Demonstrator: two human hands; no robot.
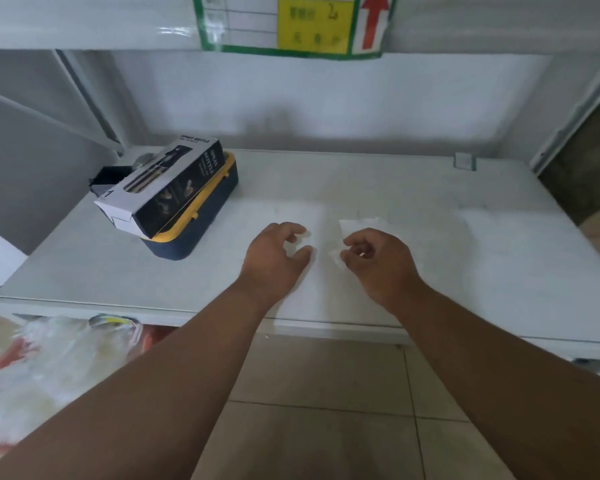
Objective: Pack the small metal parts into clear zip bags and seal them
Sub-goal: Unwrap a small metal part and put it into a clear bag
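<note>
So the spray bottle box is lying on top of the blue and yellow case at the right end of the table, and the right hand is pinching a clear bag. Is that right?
Not quite. In the head view the spray bottle box lies on the blue and yellow case at the left end of the table, not the right. The right hand does pinch the clear bag.

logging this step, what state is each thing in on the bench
left hand: fingers loosely curled, holding nothing
right hand: pinching the clear bag
clear bag: lying on the bench, seal state too blurred to tell
spray bottle box: lying flat on the lidded container
lidded container: lid on
</note>
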